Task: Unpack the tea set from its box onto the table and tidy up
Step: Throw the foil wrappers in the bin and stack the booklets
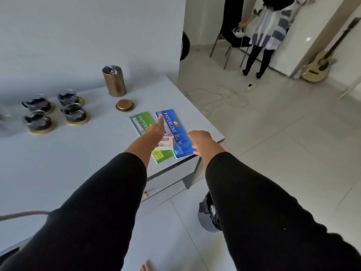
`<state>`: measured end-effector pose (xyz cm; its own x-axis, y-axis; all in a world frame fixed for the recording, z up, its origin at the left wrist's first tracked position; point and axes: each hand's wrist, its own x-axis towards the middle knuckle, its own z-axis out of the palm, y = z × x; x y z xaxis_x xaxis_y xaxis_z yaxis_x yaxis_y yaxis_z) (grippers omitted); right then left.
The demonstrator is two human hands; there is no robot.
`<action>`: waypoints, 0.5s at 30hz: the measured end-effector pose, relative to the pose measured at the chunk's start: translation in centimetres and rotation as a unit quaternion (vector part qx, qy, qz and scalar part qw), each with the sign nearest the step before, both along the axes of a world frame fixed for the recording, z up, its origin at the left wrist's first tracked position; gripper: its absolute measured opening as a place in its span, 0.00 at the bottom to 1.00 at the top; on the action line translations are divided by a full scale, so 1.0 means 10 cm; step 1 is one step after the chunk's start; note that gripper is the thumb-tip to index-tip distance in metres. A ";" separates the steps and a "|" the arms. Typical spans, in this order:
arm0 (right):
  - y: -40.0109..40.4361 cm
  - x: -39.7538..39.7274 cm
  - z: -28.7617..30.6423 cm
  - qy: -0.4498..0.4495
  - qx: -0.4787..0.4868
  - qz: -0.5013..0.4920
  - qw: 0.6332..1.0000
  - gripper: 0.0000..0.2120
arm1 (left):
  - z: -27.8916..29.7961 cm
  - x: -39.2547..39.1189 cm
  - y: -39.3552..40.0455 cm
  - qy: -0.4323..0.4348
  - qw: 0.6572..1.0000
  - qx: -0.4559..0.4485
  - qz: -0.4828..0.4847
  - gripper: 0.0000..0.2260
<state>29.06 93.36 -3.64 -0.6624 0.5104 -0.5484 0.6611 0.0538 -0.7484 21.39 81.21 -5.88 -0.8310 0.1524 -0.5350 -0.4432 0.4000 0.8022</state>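
A guitar point(320, 63) leans on the wall near a black chair point(232, 30).

A pale grey wall point(78, 36) backs the grey bench point(58, 153). Glossy white floor tiles point(293, 143) spread toward two o'clock, where a black chair point(232, 30) stands and an acoustic guitar point(320, 63) leans by a doorway.

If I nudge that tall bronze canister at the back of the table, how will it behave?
The bronze canister stands tall and narrow, so it may tip. Being round, it would probably roll if toppled. Its lid seems to lie beside it, so contents might spill.
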 end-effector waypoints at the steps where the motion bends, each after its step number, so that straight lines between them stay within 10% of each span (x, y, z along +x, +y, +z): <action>1: -0.09 -0.11 -0.03 -0.017 0.003 0.006 1.000 0.15 | -0.04 -0.07 -0.12 0.002 1.000 -0.012 0.012 0.33; 15: -0.16 -1.18 -0.75 -0.123 0.128 0.083 0.981 0.13 | -0.76 -0.58 -0.40 -0.097 0.989 -0.074 0.088 0.32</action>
<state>17.28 91.80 -11.18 -0.6119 0.5479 -0.5705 0.7860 0.3409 -0.5157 15.60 77.20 -13.53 -0.7173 -0.0780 -0.6924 -0.6562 0.4097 0.6337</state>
